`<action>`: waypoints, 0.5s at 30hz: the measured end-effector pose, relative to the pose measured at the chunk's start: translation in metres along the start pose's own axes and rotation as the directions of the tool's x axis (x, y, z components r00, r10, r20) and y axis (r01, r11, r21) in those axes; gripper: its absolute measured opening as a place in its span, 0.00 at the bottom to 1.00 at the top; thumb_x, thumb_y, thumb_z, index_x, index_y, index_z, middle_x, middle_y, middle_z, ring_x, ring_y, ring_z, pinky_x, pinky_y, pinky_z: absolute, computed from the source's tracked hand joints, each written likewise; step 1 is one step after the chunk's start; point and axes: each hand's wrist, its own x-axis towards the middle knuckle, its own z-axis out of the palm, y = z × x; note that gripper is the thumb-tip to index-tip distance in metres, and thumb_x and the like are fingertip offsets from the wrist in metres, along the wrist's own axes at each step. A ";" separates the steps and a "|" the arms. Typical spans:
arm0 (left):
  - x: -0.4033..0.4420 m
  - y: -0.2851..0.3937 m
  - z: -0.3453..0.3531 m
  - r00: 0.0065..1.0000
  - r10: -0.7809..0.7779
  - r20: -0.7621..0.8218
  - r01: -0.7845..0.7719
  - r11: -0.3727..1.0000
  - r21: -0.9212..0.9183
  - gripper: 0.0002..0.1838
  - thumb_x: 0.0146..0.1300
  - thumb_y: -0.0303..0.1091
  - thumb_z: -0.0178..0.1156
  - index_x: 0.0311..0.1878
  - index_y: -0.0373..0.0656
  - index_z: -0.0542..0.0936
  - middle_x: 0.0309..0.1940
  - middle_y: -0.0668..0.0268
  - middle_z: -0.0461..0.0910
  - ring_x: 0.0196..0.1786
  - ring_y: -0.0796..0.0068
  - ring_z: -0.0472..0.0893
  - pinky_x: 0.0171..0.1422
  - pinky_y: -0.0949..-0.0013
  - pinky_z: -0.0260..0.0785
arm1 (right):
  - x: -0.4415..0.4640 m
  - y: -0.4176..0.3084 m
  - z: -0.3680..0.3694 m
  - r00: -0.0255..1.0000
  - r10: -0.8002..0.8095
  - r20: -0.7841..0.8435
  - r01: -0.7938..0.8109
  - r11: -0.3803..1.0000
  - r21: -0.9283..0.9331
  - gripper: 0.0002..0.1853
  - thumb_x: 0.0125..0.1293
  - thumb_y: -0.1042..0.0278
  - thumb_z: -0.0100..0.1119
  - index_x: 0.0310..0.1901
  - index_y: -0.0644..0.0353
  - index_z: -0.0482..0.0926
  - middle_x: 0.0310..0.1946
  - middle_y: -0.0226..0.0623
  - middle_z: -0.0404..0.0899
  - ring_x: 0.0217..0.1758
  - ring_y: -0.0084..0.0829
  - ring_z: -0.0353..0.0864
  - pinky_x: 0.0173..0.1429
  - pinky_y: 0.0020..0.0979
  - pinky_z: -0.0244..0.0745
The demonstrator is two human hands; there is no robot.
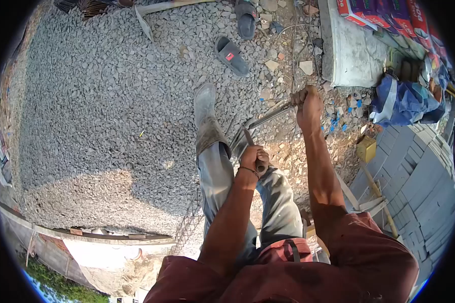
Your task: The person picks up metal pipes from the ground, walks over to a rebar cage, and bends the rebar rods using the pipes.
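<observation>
My left hand (256, 158) is closed around a dark, rod-like handle (248, 137) in front of my thighs. Farther forward and to the right, my right hand (307, 103) grips the end of a grey metal bar (270, 117). The bar and the handle come together by my left shin, like a long two-handled cutter, though the exact kind of tool is unclear. Part of the metal near that meeting point is hidden behind my leg. My left boot (205, 103), dusty and grey, stands on the gravel.
Grey gravel (101, 101) spreads left and ahead. Two dark slippers (231, 55) lie forward. A concrete ledge (356, 53) with red and purple bags (384, 12), a blue sack (407, 103) and stacked grey blocks (407, 174) are at right. A rebar cage (189, 222) lies left of me.
</observation>
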 end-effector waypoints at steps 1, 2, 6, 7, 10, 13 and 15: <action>0.005 0.002 0.005 0.997 0.062 -0.043 -0.061 0.998 0.031 0.15 0.66 0.24 0.52 0.22 0.46 0.66 0.18 0.72 0.65 0.20 0.78 0.69 0.24 0.75 0.69 | 0.005 -0.005 0.005 0.999 0.014 0.039 -0.012 0.998 -0.059 0.19 0.69 0.65 0.48 0.19 0.60 0.70 0.18 0.35 0.69 0.23 0.30 0.69 0.31 0.36 0.66; 0.008 0.006 0.011 0.996 0.049 -0.068 -0.052 0.997 -0.048 0.16 0.65 0.24 0.52 0.21 0.47 0.65 0.18 0.73 0.65 0.19 0.79 0.68 0.23 0.75 0.69 | 0.004 -0.014 0.008 0.991 -0.011 0.130 0.054 0.944 -0.326 0.18 0.71 0.63 0.48 0.25 0.65 0.75 0.25 0.42 0.79 0.28 0.30 0.75 0.36 0.38 0.70; 0.026 0.015 0.021 0.972 0.167 -0.166 -0.166 0.986 0.016 0.16 0.64 0.27 0.54 0.20 0.50 0.64 0.16 0.75 0.64 0.17 0.81 0.67 0.22 0.77 0.69 | 0.049 -0.037 0.018 0.950 0.312 0.029 -0.148 0.528 -0.836 0.20 0.77 0.58 0.41 0.47 0.67 0.76 0.40 0.57 0.84 0.41 0.39 0.84 0.49 0.39 0.80; 0.032 0.013 0.028 0.975 0.159 -0.157 -0.161 0.987 -0.001 0.16 0.64 0.27 0.54 0.20 0.50 0.64 0.16 0.75 0.64 0.17 0.81 0.67 0.22 0.77 0.69 | 0.066 -0.043 0.011 0.950 0.310 0.030 -0.141 0.513 -0.847 0.20 0.77 0.58 0.41 0.47 0.67 0.76 0.40 0.57 0.84 0.41 0.39 0.84 0.49 0.39 0.80; 0.040 0.001 0.039 0.867 0.294 -0.402 -0.237 0.954 0.187 0.17 0.62 0.28 0.56 0.20 0.53 0.62 0.15 0.77 0.60 0.13 0.83 0.62 0.15 0.76 0.62 | 0.088 -0.077 0.030 0.736 0.674 -0.061 -0.291 0.235 -0.927 0.16 0.70 0.60 0.50 0.39 0.69 0.78 0.38 0.56 0.86 0.37 0.40 0.89 0.34 0.38 0.81; 0.047 -0.006 0.034 0.821 0.304 -0.483 -0.215 0.949 0.233 0.15 0.59 0.31 0.57 0.22 0.52 0.62 0.15 0.76 0.59 0.15 0.82 0.61 0.15 0.76 0.59 | 0.130 -0.078 0.071 0.467 0.834 -0.293 -0.009 -0.327 -0.945 0.17 0.69 0.60 0.52 0.37 0.68 0.80 0.35 0.55 0.86 0.35 0.37 0.90 0.31 0.32 0.77; 0.044 -0.001 0.045 0.830 0.334 -0.446 -0.234 0.935 0.265 0.15 0.59 0.34 0.58 0.22 0.52 0.62 0.15 0.76 0.59 0.15 0.82 0.61 0.15 0.75 0.59 | 0.141 -0.054 0.103 0.465 0.796 -0.388 0.103 -0.484 -0.869 0.19 0.69 0.59 0.50 0.35 0.70 0.80 0.31 0.52 0.86 0.29 0.33 0.87 0.27 0.30 0.73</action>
